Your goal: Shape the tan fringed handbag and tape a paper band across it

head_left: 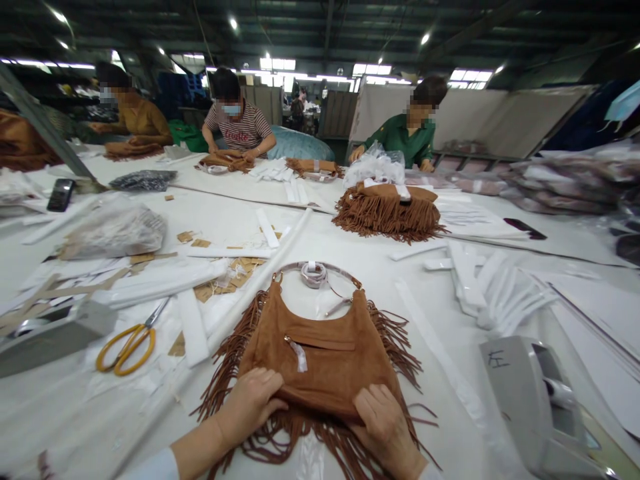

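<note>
Suede fringed handbag (315, 353), soft, light, likely floppy, at near edge of white table (430, 427) | yellow scissors (125, 348) off your left | left hand (249, 403), right hand (385, 427) flat on suede, fingers apart, unclamped | grip body, not fringe | grey tape dispenser (530, 400) rightmost

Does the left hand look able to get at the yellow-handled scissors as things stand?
Probably yes. The left hand rests on the brown suede fringed bag, and the yellow-handled steel scissors lie nearby on the white worktable; only a long white strip lies near the way, so little blocks it.
</note>
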A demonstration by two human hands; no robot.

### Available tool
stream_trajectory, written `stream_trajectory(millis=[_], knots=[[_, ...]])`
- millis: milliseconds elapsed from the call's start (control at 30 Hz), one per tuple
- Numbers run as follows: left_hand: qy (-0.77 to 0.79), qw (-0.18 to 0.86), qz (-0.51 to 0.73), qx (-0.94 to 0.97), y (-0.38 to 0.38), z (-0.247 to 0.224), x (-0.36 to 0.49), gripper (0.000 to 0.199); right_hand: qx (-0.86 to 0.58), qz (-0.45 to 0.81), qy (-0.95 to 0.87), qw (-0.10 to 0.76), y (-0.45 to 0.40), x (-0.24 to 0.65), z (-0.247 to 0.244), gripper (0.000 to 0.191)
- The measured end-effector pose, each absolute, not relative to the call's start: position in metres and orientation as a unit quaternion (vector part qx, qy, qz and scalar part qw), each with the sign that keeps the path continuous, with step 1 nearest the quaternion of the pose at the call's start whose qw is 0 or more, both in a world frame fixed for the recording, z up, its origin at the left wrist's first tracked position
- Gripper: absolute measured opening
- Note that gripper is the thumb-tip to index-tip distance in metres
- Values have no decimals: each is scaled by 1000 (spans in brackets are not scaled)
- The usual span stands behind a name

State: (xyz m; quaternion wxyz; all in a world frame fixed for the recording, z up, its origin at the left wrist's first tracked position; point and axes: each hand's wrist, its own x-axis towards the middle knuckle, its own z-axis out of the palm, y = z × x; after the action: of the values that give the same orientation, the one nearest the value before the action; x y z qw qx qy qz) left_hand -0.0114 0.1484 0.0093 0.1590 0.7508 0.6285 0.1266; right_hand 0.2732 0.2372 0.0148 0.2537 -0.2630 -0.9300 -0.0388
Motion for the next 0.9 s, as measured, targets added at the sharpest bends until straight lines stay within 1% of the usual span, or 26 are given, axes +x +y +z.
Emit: stream_trajectory(millis=[200,433,567,700,733,800,900], knots=[[670,229,123,695,159,21,-14,22,-309,-33,-914,260,248,282,11,34],[677,209,130,694,159,19,-10,25,-320,4,-915,244,254,283,5,41],[661,188,119,717,158,16,-10,24,-313,25,-925,216,256,282,7,34],[626,190,98,750,156,22,-3,7,-294,56,-937,182,259,281,13,16],[615,186,86,762,155,24,0,13,-281,61,-941,177,258,280,14,16],[598,174,62,780,154,28,9,22,-251,64,-951,167,256,280,17,21],[581,161,36,797,155,35,21,23,-223,73,-964,129,248,276,22,34]])
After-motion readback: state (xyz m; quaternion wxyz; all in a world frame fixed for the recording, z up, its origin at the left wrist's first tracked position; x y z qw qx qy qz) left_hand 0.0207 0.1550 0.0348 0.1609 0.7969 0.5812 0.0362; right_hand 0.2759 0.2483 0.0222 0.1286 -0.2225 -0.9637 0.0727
